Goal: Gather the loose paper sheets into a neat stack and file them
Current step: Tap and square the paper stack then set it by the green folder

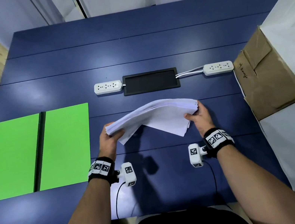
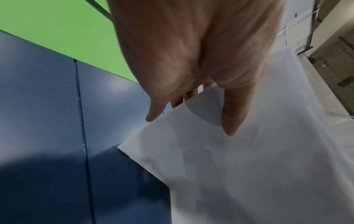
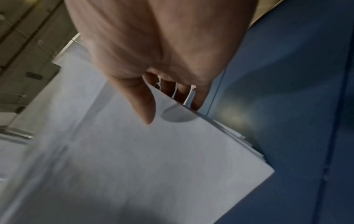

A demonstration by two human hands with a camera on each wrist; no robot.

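- While the paper stack hangs above the blue table, left hand and right hand pinch its ends.
- It looks light, floppy and slippery; holding both short ends seems best.
- The open green folder waits left.

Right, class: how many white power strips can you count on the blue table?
2. One power strip lies left of the black panel, the other power strip right of it, near the cardboard box. None appears hidden.

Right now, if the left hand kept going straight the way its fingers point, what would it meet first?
The left hand already grips the paper stack. Beyond that lies bare blue table; the left power strip seems nearest, though depth is unclear.
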